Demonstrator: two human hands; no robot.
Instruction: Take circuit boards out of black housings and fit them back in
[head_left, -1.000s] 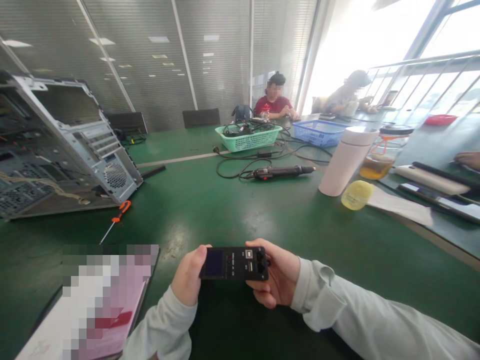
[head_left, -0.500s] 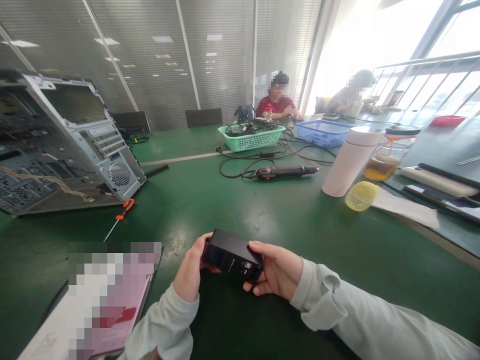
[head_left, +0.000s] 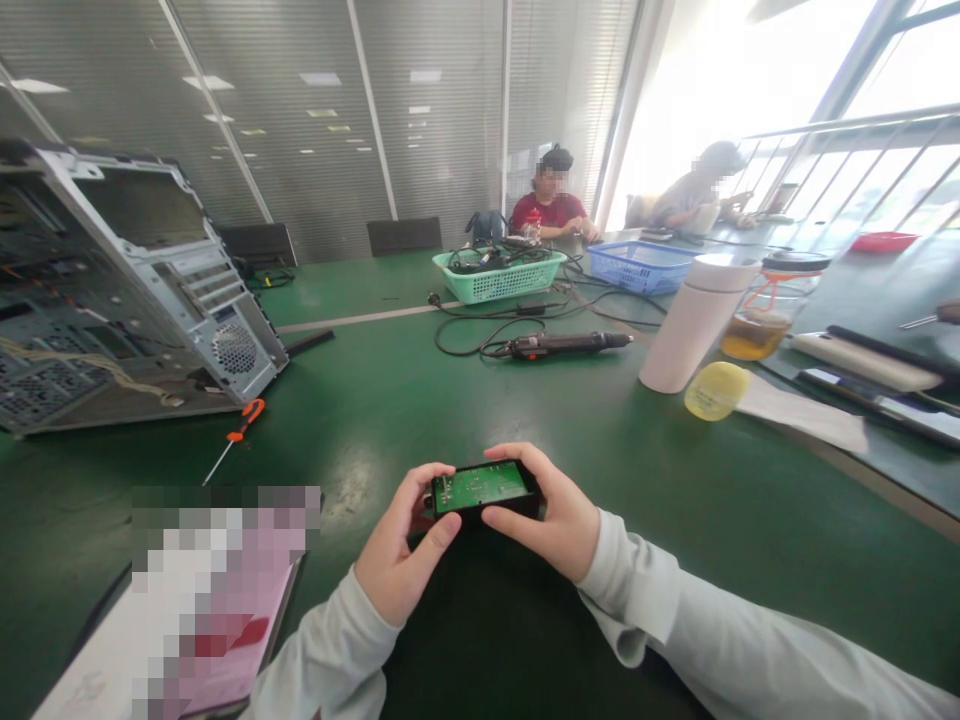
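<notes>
Between both hands is a small black electronic box, its uncovered side facing up so that a green circuit board shows inside. My left hand grips its left end, thumb on the near edge and fingers on the far side. At the right end my right hand is closed round it in the same way. The box is held over the near part of the green table. Its underside is hidden.
An opened computer case stands left, an orange-handled screwdriver by it. A phone-like slab lies near left. Beyond are an electric screwdriver, a green basket of cables, a blue basket, a pale bottle and two people.
The black box has been turned over: its closed top and socketed side showed before, and now the green board faces up. Both hands have shifted their grip round it.
</notes>
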